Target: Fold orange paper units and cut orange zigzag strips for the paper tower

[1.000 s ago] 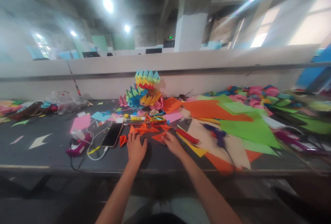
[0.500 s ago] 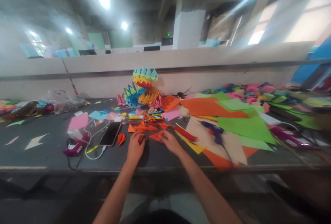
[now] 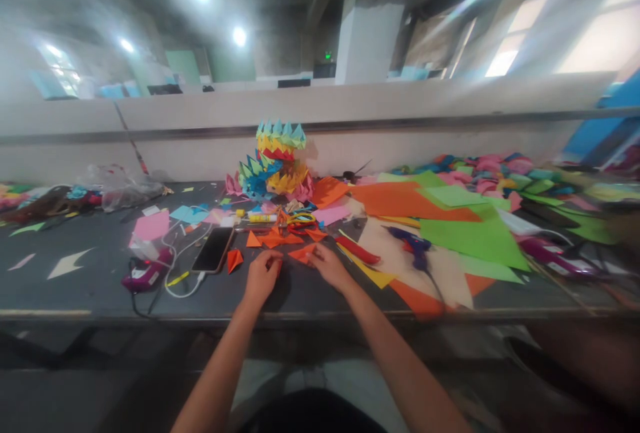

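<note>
My left hand [image 3: 261,275] rests on the dark table [image 3: 90,293] with its fingers curled and pinched on a small orange paper piece [image 3: 277,262] at the fingertips. My right hand [image 3: 327,265] lies just to the right, fingers closed on a folded orange triangle [image 3: 301,254]. Several more orange folded triangles [image 3: 273,238] lie just beyond both hands. One orange folded piece [image 3: 234,259] sits left of my left hand, beside a black phone [image 3: 213,250].
A tall modular paper sculpture [image 3: 277,159] in many colours stands at the back. Large orange and green sheets [image 3: 450,226] cover the right side, with a dark glue gun [image 3: 413,246] and a red cutter [image 3: 357,250]. A glue stick [image 3: 263,217], a purple device [image 3: 145,274] and white cable lie left.
My left hand went from lying flat on the table to a curled pinch on a small orange piece. The right hand stayed by the orange triangle. The camera shifted slightly.
</note>
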`<control>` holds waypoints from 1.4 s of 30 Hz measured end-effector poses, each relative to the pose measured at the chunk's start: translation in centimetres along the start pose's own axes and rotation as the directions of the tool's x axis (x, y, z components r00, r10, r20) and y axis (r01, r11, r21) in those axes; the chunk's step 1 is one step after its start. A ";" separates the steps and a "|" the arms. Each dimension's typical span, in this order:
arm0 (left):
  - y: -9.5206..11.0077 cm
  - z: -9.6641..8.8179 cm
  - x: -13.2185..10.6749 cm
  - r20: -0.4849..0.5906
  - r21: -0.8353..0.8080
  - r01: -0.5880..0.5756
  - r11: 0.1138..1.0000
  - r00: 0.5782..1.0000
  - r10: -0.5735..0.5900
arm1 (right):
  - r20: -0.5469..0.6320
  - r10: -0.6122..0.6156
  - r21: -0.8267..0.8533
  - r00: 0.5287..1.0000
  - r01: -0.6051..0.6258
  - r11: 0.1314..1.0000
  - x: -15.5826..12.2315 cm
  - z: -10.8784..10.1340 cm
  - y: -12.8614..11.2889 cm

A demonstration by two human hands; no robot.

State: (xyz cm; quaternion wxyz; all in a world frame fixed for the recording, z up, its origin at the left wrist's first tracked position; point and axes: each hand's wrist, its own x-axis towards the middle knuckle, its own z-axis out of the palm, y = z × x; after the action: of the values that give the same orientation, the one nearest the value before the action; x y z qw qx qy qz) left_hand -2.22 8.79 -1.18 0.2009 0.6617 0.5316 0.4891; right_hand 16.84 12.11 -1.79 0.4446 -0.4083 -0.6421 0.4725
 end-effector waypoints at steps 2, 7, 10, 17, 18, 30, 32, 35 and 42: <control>0.2 -0.1 -0.1 0.023 -0.004 0.066 0.998 0.998 -0.066 | 0.001 -0.002 -0.009 1.000 0.002 1.000 0.0 0.0 0.0; 0.1 -0.1 -0.1 0.091 0.017 0.087 0.996 0.992 -0.088 | 0.005 -0.013 -0.043 1.000 0.013 0.999 -0.2 0.0 -0.3; -0.3 0.0 0.0 0.095 0.025 0.052 0.998 0.994 -0.054 | 0.012 -0.021 -0.056 1.000 0.022 0.998 -0.3 0.0 -0.4; -1.1 0.3 0.2 0.025 -0.018 -0.054 0.998 0.998 0.054 | 0.023 -0.032 -0.082 0.999 0.034 0.996 -0.3 0.0 -0.5; -1.2 0.3 0.2 0.026 -0.021 -0.061 0.998 0.998 0.061 | 0.023 -0.032 -0.085 0.999 0.033 0.996 -0.4 0.0 -0.6; -0.6 0.2 0.0 0.008 -0.041 -0.033 0.999 0.999 0.033 | -0.022 -0.025 -0.124 0.999 0.022 0.992 -0.3 0.0 -0.5; -0.6 0.2 0.0 -0.001 -0.030 -0.041 0.999 0.999 0.041 | -0.020 -0.020 -0.119 1.000 0.018 0.993 -0.3 0.0 -0.5; -0.7 0.1 0.1 -0.061 0.035 -0.041 0.999 0.997 0.043 | -0.032 -0.008 -0.118 0.999 0.005 0.993 -0.4 0.0 -0.7; -0.4 0.1 -0.2 -0.105 0.263 0.118 0.958 0.990 -0.093 | -0.064 -0.004 -0.135 0.998 -0.004 0.991 -0.7 0.0 -1.3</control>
State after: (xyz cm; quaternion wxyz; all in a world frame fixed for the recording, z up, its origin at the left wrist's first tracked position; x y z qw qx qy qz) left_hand -2.33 8.80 -1.66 0.1109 0.6303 0.6362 0.4310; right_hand 16.85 11.17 -0.67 0.4362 -0.4524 -0.6582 0.4145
